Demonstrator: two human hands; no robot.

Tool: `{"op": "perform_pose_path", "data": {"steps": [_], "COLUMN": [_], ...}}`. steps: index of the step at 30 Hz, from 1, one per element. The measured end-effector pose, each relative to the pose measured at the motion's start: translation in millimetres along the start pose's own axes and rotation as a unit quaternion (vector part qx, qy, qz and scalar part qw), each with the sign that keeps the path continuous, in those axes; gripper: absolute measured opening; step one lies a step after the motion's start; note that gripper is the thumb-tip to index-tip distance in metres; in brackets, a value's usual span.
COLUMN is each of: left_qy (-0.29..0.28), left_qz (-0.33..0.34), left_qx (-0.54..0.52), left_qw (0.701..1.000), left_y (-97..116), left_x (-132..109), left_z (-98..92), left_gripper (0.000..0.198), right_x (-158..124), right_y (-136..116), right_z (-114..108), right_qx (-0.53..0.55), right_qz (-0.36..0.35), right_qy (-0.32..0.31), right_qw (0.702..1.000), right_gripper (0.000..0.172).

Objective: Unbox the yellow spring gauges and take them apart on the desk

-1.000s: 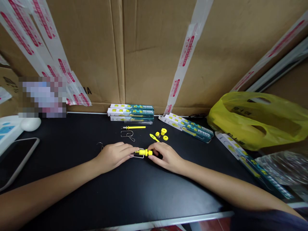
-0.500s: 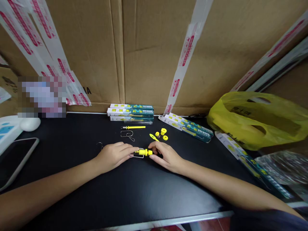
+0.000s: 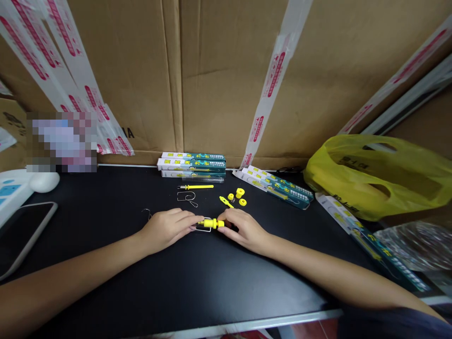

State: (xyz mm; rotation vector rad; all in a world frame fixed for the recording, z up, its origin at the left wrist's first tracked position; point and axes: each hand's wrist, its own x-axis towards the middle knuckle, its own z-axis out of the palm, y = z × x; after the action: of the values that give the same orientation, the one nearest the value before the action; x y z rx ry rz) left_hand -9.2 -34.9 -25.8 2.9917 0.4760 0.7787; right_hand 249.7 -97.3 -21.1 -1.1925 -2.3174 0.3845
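Observation:
Between my hands lies a spring scale (image 3: 209, 223) with a yellow end and a thin wire frame around it. My left hand (image 3: 169, 228) is closed round its body, which hides most of it; a thin wire hook (image 3: 146, 212) sticks out past that hand. The thumb and fingers of my right hand (image 3: 245, 228) pinch the small yellow cap (image 3: 221, 224) at the other end. Just beyond the hands lie a bent wire hook (image 3: 189, 197), a yellow rod (image 3: 199, 187) with a metal tip, a flat yellow piece (image 3: 226, 202) and several small yellow rings and caps (image 3: 240, 193).
Printed spring scale boxes (image 3: 192, 165) stand at the back, with more boxes (image 3: 277, 186) to the right. A yellow plastic bag (image 3: 374, 179) and clear plastic wrap (image 3: 416, 245) are at far right. A phone (image 3: 24, 238) and a white power strip (image 3: 14, 188) lie at left.
My right fingers and thumb have shifted slightly and now close on the yellow cap's sides. My left hand and the loose parts stay where they were.

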Motion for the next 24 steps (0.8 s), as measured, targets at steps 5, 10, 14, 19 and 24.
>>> {"op": "perform_pose_path", "data": {"steps": [5,10,14,19,24], "left_qy": [-0.005,0.004,0.016,0.02,0.017], "left_qz": [-0.001,0.001,0.002,0.002,0.002], "left_qx": [0.001,0.003,0.013,0.019,0.008], "left_qw": [1.0,1.0,1.0,1.0,1.0], "left_y": [-0.2,0.5,1.3,2.1,2.0], "left_x": [-0.4,0.0,0.3,0.4,0.9], "left_z": [1.3,0.8,0.0,-0.5,-1.1], "left_gripper": [0.03,0.03,0.03,0.03,0.03], "right_x": [-0.1,-1.4,-3.0,-5.7,-2.0], "right_y": [1.3,4.5,3.4,2.8,4.2], "right_z": [3.0,5.3,2.4,0.1,-15.7], "right_qx": [0.01,0.024,0.032,0.021,-0.093], "right_qz": [-0.01,-0.014,-0.009,-0.014,0.004], "right_qy": [0.028,0.053,0.061,0.07,0.048], "right_qw": [1.0,0.998,0.998,0.997,0.995], "right_gripper": [0.012,0.01,0.011,0.018,0.02]}}
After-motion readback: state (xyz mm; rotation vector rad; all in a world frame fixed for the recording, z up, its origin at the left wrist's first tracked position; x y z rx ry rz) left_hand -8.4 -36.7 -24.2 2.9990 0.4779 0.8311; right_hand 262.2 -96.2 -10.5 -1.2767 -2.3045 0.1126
